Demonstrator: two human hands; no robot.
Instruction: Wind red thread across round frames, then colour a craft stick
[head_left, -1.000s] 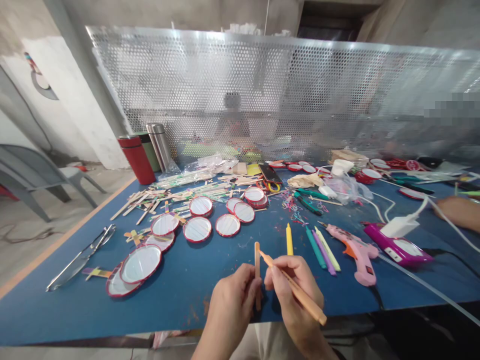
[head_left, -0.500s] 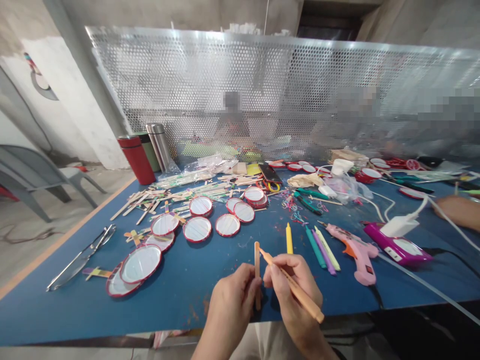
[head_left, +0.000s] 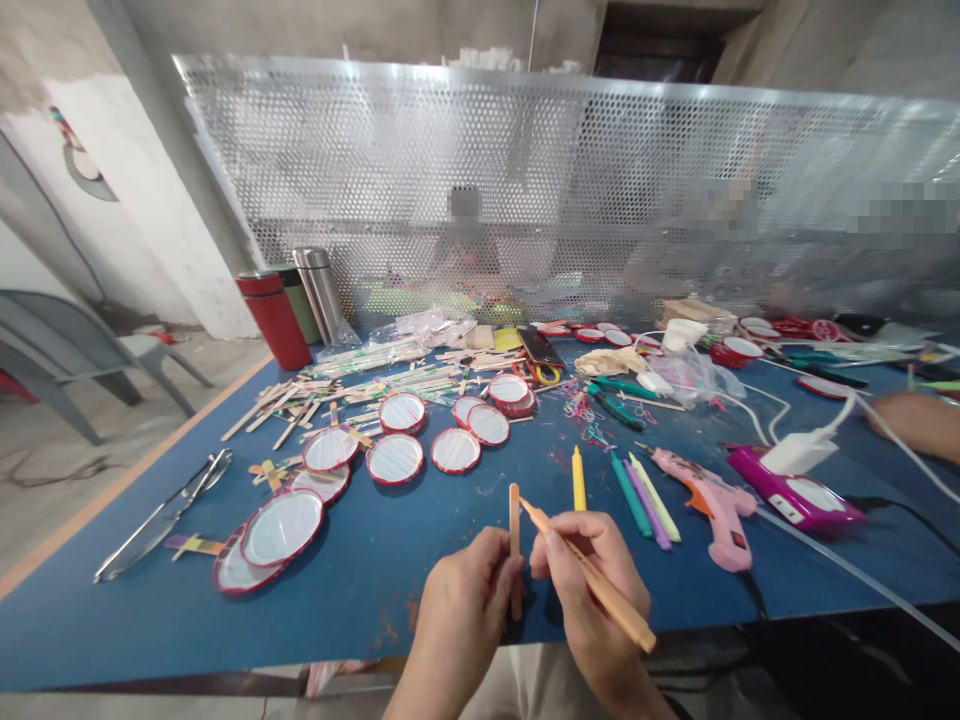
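An orange stick (head_left: 628, 623) and a tan craft stick (head_left: 514, 520) show against the blue table (head_left: 360, 600).

And here we go: the right hand (head_left: 589, 590) has settled back down after a small lift, and the orange stick (head_left: 615, 612) in its grasp has moved with it, its rear end now sitting a touch lower and farther out, past the grip. Meanwhile, well ahead and to the right of the grip, we've got a new arrival: a pixelated blur (head_left: 712, 205) has shown up behind the perforated metal screen (head_left: 375, 170). It wasn't there in our first look, came in half a second ago, and it's holding there now.
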